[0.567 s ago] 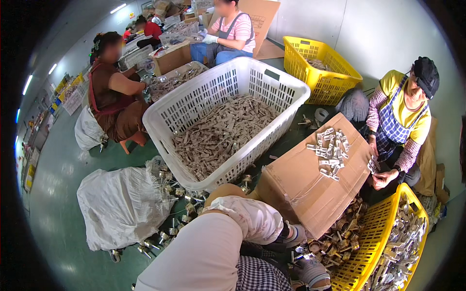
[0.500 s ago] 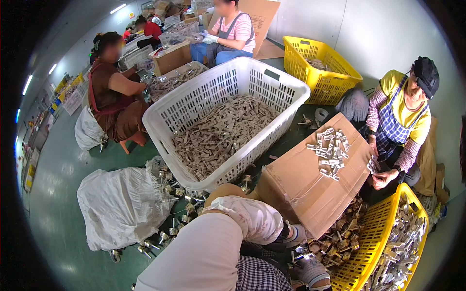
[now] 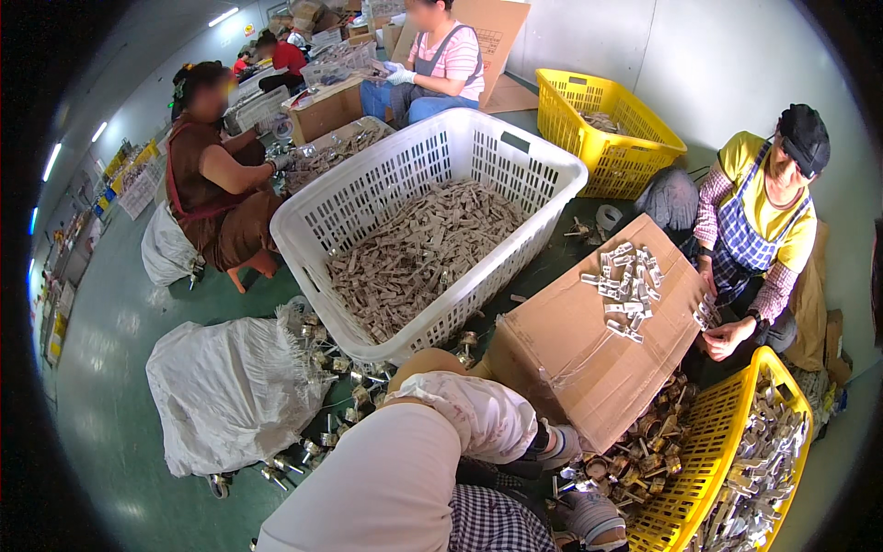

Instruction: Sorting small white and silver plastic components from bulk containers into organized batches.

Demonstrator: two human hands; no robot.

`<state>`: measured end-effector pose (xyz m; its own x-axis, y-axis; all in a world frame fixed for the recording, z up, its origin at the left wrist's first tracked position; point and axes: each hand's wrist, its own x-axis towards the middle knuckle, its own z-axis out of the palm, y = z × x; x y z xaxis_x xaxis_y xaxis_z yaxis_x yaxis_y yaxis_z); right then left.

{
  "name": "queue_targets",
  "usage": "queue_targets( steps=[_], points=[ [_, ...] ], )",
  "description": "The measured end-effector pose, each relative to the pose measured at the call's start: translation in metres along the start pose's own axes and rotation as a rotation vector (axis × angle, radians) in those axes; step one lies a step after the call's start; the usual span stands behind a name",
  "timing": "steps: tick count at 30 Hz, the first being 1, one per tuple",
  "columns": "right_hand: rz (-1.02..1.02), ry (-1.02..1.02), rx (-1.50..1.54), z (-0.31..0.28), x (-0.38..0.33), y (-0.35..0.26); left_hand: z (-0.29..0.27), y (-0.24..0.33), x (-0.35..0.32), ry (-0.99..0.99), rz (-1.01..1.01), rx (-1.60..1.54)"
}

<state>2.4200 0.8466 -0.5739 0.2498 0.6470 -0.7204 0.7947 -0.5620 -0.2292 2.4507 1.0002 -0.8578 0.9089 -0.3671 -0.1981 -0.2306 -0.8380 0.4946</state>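
Observation:
My left forearm in a white patterned sleeve cover reaches right, and my left hand (image 3: pixel 554 448) in a dark glove ends at the edge of a heap of brass and steel lock-like parts (image 3: pixel 644 451) under a tilted cardboard box (image 3: pixel 570 359). My right hand (image 3: pixel 593 517) wears a grey glove. It sits low by the rim of a yellow basket (image 3: pixel 708 460) filled with silvery metal pieces. Both hands are partly hidden, and whether either holds anything does not show.
A big white basket (image 3: pixel 313 216) holds small brown pieces. Silver pieces (image 3: pixel 625 285) lie on the box, where a seated person in a yellow shirt (image 3: pixel 763 212) handles some. A white sack (image 3: pixel 230 386) with spilled metal parts lies left. More seated people and another yellow basket (image 3: pixel 635 147) are behind.

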Motion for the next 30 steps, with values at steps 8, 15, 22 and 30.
queue_targets(
  steps=[8,15,22,30],
  points=[
    [0.057,-0.075,0.014,-0.008,-0.002,-0.009,-0.006,0.004,-0.004,-0.008,0.000,-0.009],
    [0.056,-0.027,0.034,-0.017,-0.009,-0.017,-0.006,0.005,-0.005,-0.022,0.011,-0.017],
    [0.042,-0.021,-0.003,-0.012,-0.009,-0.013,0.000,0.008,-0.002,-0.008,0.032,-0.042],
    [0.032,-0.050,-0.051,-0.012,-0.007,-0.016,-0.003,0.006,-0.012,0.049,-0.002,-0.097]
  ],
)
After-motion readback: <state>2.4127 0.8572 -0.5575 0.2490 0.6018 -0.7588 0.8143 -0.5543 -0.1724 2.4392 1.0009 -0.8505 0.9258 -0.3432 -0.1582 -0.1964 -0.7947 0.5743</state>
